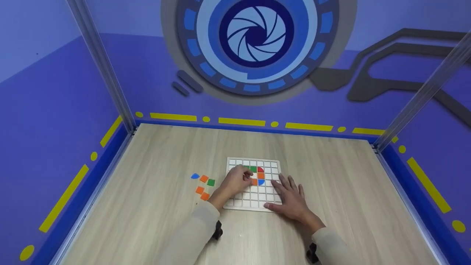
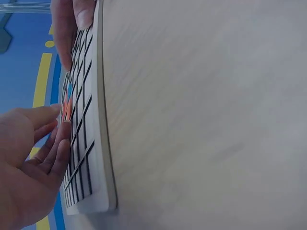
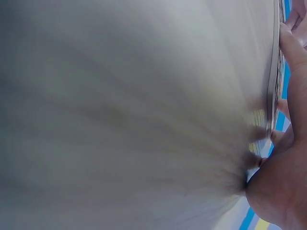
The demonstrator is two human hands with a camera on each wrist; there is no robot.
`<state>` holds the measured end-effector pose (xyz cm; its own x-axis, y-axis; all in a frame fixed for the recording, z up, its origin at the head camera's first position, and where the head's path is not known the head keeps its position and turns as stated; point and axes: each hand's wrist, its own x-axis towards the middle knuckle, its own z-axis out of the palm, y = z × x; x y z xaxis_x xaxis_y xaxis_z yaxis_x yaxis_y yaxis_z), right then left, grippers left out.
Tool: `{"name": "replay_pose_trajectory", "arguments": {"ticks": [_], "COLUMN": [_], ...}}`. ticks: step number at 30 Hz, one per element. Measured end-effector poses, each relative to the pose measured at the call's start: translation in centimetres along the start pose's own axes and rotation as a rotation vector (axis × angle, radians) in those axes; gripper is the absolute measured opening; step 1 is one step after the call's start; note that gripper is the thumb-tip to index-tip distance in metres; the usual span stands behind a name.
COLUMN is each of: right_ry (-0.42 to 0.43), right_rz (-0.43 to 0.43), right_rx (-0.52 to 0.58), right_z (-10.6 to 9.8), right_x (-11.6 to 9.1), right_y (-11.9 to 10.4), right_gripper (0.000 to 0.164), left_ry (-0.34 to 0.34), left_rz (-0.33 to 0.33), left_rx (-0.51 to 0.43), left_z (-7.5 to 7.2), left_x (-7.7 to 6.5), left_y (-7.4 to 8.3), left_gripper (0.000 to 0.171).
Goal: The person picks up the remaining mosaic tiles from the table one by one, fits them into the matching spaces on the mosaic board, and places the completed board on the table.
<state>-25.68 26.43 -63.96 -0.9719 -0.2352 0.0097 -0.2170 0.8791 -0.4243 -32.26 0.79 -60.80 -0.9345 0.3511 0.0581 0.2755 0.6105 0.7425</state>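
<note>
A white square grid board (image 1: 254, 201) lies on the table with green, red, orange and blue pieces set in its cells. My left hand (image 1: 235, 180) reaches over the board's left side, fingers bent and tips beside the coloured pieces. In the left wrist view, the thumb and fingertips of the left hand (image 2: 33, 153) come right up to an orange tile (image 2: 67, 110); I cannot tell whether they pinch a piece. My right hand (image 1: 292, 198) rests with spread fingers on the board's right edge, thumb at the near right corner.
Left of the board lie loose pieces: a blue rounded one (image 1: 195, 176), a green square (image 1: 211, 182) and several orange squares (image 1: 199, 190). The wooden table (image 1: 165, 154) is bounded by blue printed walls (image 1: 243, 106) with metal corner posts.
</note>
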Motion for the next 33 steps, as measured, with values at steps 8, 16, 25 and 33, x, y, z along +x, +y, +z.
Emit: {"name": "replay_pose_trajectory", "arguments": {"ticks": [8,16,25,33], "right_ry": [0.014,-0.008,0.013,0.004], "right_rz": [0.004,-0.016,-0.006,0.006], "right_rx": [0.022,0.034,0.020,0.017], "right_z": [0.1,0.4,0.3,0.3], "right_x": [0.2,0.2,-0.1,-0.2], "right_y": [0.0,-0.1,0.1,0.2], "right_gripper": [0.105,0.104,0.104,0.106], "left_ry": [0.143,0.248,0.308,0.291], "left_rz": [0.001,-0.094,-0.217,-0.273], "left_rx": [0.083,0.069,0.143,0.096], "left_z": [-5.0,-9.4,-10.6,-11.0], "left_x": [-1.5,-4.4,-6.1,-7.2], "left_y": [-1.8,-5.9,-8.7,-9.9], "left_gripper": [0.022,0.022,0.023,0.028]}}
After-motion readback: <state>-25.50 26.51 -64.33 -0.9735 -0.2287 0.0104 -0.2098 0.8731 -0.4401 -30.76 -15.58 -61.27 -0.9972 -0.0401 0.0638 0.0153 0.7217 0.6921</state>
